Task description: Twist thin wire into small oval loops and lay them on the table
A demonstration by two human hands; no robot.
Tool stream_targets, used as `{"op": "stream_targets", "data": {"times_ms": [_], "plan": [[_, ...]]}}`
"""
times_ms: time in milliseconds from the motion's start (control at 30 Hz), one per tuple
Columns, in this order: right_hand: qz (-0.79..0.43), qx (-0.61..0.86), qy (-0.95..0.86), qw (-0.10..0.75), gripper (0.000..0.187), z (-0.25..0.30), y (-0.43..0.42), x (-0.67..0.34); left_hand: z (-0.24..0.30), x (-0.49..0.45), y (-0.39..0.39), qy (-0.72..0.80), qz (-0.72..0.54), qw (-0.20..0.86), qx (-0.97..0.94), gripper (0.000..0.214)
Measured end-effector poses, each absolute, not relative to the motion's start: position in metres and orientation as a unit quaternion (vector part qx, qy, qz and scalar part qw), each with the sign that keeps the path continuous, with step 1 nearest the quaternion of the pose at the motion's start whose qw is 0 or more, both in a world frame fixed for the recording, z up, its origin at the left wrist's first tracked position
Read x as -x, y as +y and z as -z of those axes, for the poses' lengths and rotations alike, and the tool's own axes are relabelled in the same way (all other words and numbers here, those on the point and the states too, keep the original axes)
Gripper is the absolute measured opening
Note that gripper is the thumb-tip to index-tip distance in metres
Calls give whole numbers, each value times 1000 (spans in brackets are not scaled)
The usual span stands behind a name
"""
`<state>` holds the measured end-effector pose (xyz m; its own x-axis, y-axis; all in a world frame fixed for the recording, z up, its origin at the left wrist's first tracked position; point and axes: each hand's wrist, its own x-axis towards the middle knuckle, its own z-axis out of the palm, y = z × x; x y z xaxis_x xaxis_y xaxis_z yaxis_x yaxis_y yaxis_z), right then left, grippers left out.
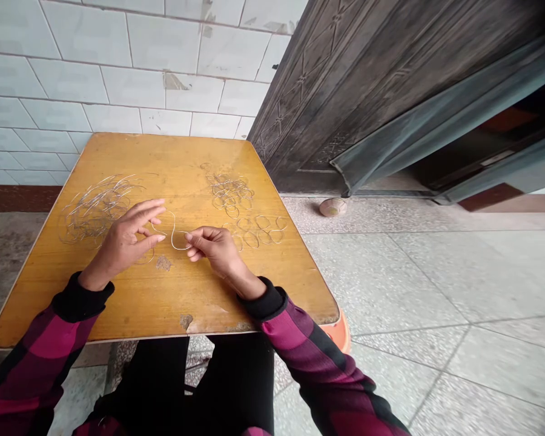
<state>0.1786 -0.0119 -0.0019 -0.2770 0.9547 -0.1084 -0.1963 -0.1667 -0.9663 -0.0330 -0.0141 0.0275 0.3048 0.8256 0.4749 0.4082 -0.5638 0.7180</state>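
A thin bent wire (176,235) runs between my two hands above a small wooden table (131,303). My right hand (212,247) pinches one end of the wire, fingers closed. My left hand (126,237) holds the other end between thumb and fingers, with the upper fingers stretched out. A tangled heap of loose wires (95,207) lies just beyond my left hand. Several finished wire loops (236,203) lie in a cluster beyond my right hand.
The table stands against a white tiled wall (118,66). A dark carved wooden door (390,91) is at the right. A small round object (332,207) lies on the terrazzo floor near the door. An orange stool edge (340,332) shows under the table's corner.
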Motion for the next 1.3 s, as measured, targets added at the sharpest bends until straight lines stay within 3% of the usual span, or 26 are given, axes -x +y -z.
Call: {"op": "stream_targets", "data": {"times_ms": [233,467,1300], "plan": [[-650,408,-478,427,30,4,-14,-177,-21,37,-11,358,-352,9,-865,30],[-662,408,-455,435,31,6,-15,-173,-17,37,-12,367,-296,-77,-879,26],[-682,406,-410,449,27,9,-13,-171,-14,33,-13,388,-332,-51,-858,20]]}}
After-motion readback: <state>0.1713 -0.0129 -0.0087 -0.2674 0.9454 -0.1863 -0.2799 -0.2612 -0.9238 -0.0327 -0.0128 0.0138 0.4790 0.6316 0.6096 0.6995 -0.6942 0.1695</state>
